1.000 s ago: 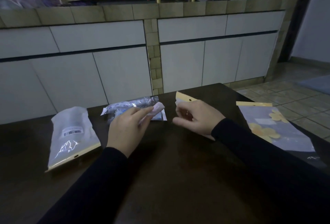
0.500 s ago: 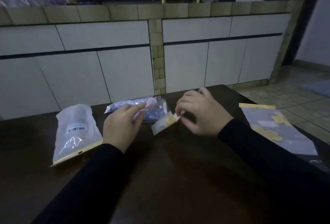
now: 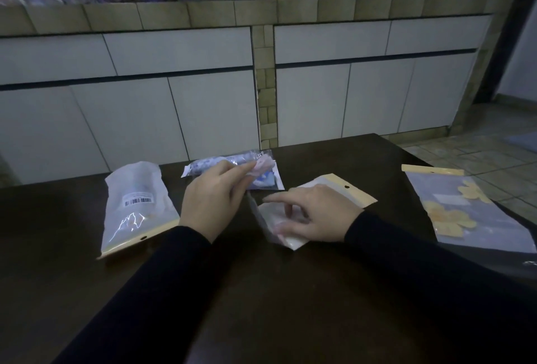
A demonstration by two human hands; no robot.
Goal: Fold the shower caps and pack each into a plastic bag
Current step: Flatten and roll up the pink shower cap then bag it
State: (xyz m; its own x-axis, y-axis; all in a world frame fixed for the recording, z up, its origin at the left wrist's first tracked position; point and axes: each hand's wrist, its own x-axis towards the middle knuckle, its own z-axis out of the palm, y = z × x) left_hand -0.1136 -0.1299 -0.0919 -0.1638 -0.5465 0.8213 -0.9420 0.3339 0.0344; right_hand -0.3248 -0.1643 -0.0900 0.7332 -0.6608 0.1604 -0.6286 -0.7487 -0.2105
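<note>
your right hand (image 3: 316, 214) has now laid the clear yellow-headed plastic bag (image 3: 293, 240) flat at frame centre, fingers spread; your left hand (image 3: 215, 196) pinches the folded pink shower cap (image 3: 263, 165), ready to insert.

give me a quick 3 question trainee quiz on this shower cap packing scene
1. True or false: the left hand holds a folded pink cap.
2. Which hand rests on the small bag at the table's middle? A) left B) right C) neither
3. Fill in: the bag with a barcode label lies to the ____ of both hands.

Key: 1 true. 2 B, the right hand. 3 left.
</note>
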